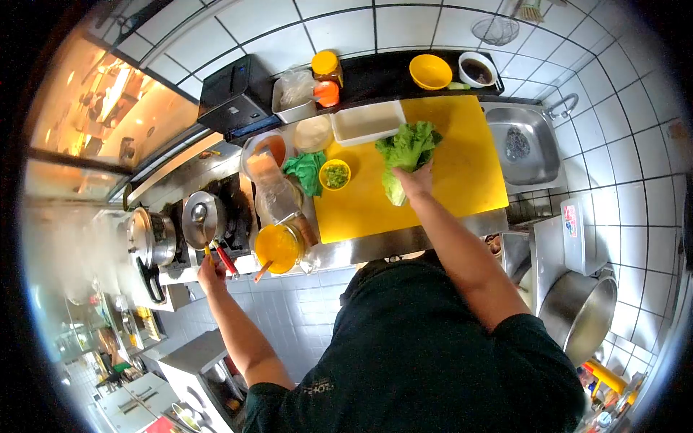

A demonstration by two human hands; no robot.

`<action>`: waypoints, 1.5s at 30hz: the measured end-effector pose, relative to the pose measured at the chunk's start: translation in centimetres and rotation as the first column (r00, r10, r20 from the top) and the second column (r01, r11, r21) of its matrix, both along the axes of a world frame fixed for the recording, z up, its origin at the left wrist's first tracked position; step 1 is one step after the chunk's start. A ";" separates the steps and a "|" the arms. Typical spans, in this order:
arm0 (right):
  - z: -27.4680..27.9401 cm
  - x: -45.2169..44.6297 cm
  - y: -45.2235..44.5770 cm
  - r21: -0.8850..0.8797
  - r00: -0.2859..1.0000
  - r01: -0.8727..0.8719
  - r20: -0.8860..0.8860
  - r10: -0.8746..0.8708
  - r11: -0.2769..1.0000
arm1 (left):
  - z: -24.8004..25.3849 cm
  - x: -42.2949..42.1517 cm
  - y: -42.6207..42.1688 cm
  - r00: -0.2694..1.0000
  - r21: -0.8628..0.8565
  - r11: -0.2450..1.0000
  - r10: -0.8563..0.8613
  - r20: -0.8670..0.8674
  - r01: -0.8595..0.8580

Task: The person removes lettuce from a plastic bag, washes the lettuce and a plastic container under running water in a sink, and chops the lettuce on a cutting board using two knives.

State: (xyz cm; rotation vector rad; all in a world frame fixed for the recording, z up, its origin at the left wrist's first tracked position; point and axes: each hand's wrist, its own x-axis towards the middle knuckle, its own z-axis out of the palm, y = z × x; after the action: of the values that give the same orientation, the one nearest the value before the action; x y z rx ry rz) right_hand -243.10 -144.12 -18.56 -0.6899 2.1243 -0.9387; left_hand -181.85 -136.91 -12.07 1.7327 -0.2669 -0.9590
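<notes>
Lettuce (411, 141) is at the upper centre of the frame, above a steel counter (354, 251) and over the yellow cutting board (462, 173), which probably keeps the leaves off the metal; whether they touch it, I cannot tell. The sink (538, 162), upper right, adjoins the board, presumably to keep water near. The right hand (417, 180) grasps the lettuce toward its paler lower end, likely the firmer part. At left, the pan (215, 213) sits on the stove (236, 224), its red handle turned toward the person, seemingly for easy reach. The left hand (211, 274) is closed round the ladle (199, 212), whose head is in the pan, apparently to keep it steady. The small yellow bowl (334, 187) of chopped greens stands on the board's left side, presumably within reach.
</notes>
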 end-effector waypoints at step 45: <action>4.6 -21.2 1.7 0.406 -0.062 -0.900 -0.479 0.876 0.159 | 4.4 -47.8 10.5 0.274 0.142 0.637 -0.508 0.816 0.758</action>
State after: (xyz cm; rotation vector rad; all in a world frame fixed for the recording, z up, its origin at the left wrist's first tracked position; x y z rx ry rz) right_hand -264.31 -142.42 -13.93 -2.3552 1.3970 0.1484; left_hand -229.70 -126.44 -7.68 1.6699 -1.7941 -0.5081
